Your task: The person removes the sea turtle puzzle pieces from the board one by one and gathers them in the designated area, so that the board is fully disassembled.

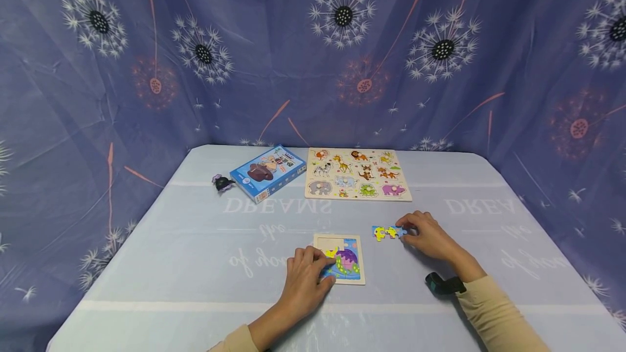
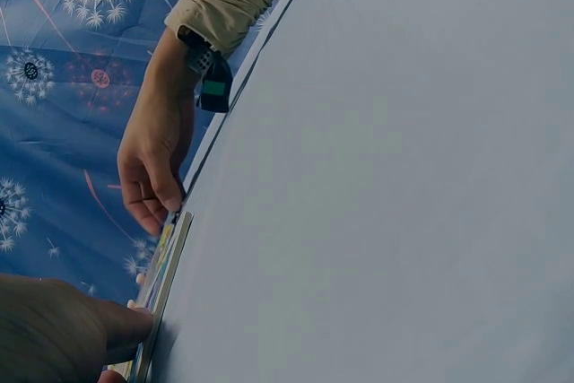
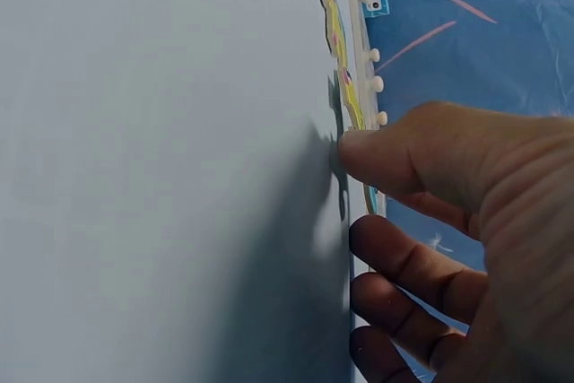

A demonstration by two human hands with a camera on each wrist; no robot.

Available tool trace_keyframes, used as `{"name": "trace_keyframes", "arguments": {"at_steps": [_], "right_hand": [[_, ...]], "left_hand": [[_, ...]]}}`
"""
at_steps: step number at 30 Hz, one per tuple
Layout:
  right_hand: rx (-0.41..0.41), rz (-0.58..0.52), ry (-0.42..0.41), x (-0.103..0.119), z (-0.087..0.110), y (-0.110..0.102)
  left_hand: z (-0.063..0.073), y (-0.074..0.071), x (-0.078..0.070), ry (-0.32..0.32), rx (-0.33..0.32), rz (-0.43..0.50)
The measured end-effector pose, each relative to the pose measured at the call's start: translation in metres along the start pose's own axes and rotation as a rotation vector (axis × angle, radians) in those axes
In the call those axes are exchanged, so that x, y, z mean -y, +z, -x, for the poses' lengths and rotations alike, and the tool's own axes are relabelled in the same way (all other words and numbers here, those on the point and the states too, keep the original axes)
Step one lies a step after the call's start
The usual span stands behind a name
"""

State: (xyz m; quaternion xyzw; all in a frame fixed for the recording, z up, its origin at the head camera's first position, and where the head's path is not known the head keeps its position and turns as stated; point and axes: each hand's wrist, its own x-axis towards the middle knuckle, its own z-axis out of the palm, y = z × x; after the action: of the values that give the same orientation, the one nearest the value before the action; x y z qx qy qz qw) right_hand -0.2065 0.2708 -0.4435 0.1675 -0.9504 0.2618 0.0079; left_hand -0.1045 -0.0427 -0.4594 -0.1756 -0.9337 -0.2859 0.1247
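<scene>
A small jigsaw board [image 1: 362, 273] with a wooden frame lies on the table, partly filled with blue, purple and green pieces. Bare wood shows at its upper left. My left hand [image 1: 304, 277] holds the board by its left side, thumb at the near edge, fingers reaching over the picture. In the left wrist view, the thumb presses the board's edge [image 2: 170, 284]. To the right of the board, my right hand [image 1: 429, 237] pinches a short strip of joined jigsaw pieces [image 1: 380, 233], yellow and blue. The right wrist view shows the strip [image 3: 334, 29] edge-on, casting a shadow.
Behind the hands lies a wooden animal peg puzzle [image 1: 337, 173]. A blue box [image 1: 267, 173] sits left of it, with a small black object [image 1: 222, 182] beside. A patterned curtain [image 1: 274, 42] hangs around the table [image 1: 195, 265].
</scene>
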Motion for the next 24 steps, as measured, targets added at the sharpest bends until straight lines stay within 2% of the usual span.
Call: {"name": "trace_keyframes", "arguments": {"at_steps": [24], "right_hand": [[0.011,-0.003,0.000,-0.0019,0.0008,0.0004]], "left_hand": [[-0.0005,-0.0012,-0.0006,-0.003,0.008,0.016]]}}
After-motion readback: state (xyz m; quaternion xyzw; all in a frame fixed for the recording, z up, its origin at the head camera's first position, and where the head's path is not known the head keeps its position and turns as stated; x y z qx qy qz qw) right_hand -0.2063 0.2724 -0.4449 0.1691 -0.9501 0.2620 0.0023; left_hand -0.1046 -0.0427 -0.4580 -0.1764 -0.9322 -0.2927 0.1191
